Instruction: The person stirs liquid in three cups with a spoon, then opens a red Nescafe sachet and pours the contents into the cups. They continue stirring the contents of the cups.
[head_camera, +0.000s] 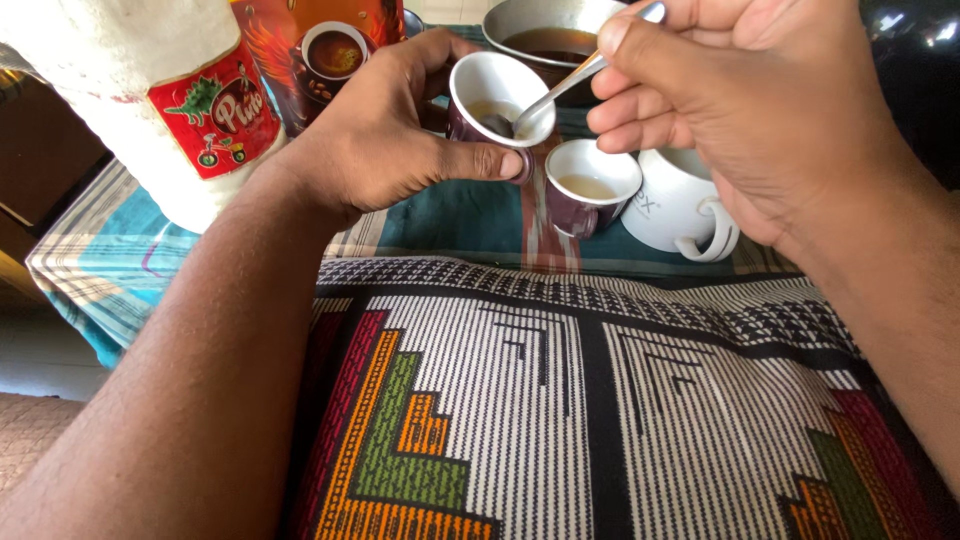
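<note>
checked cloth (120, 270), small cup (585, 190), white mug (670, 215), steel bowl (540, 25)

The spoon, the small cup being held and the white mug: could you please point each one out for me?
spoon (570, 80), head view, on the middle of its metal handle.
held cup (497, 82), head view, on its white inner wall.
white mug (672, 212), head view, on its outer side wall.

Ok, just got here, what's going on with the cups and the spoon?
The left hand holds a small purple cup, tilted toward the camera, above the table. The right hand holds a metal spoon with its bowl dipped into that cup. A second small cup with pale liquid stands on the cloth beside a white mug. A metal pot of dark liquid sits behind them.
</note>
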